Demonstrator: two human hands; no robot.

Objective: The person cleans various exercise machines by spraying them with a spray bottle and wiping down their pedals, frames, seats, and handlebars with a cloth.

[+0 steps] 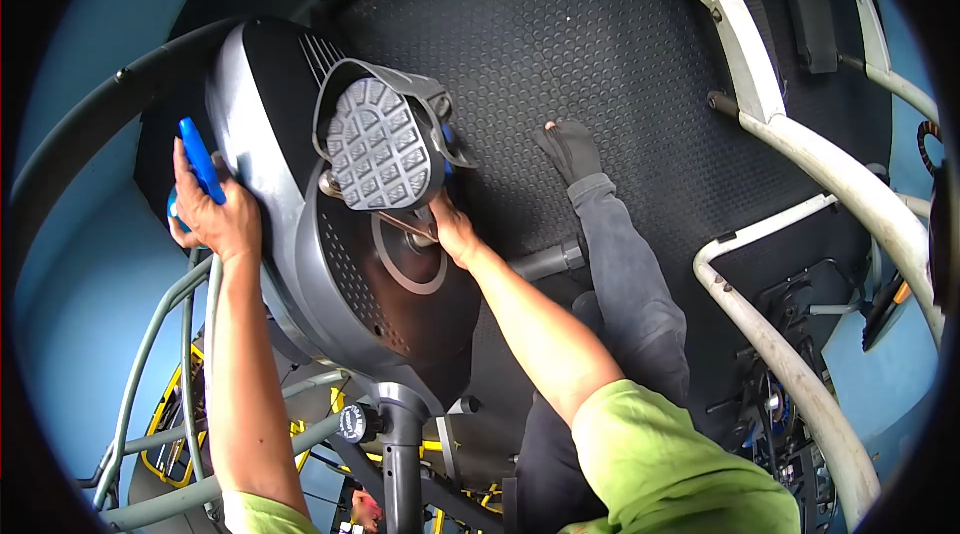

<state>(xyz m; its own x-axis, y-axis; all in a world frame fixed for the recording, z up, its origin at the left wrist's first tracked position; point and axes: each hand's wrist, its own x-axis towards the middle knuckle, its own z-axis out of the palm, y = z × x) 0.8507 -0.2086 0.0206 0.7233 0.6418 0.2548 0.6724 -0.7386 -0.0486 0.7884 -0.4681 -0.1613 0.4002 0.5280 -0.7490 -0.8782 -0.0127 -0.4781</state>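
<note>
A slim blue object (204, 164) is held, tilted, in the left grip (221, 212), whose fingers and thumb are closed around it, just beside the silver-grey shell (236, 94) of an exercise machine. The right grip (453, 231) is placed partly behind the grey pedal (380, 146), near the crank; its fingertips are hidden, so whether it is narrow, wide or holding anything cannot be told. The pedal is turned with its ribbed tread toward the camera, in front of the machine's side, and is looped by a dark strap (405, 82). Lower on the machine, a pale ring (418, 288) and rows of small holes (350, 282) are seen. Farther out, a dark post (403, 469) is fitted with a round knob (354, 424). The studded black floor (510, 24) is stood on by a dark-covered foot (572, 150), and the right side is crossed by a white frame (752, 59)
</note>
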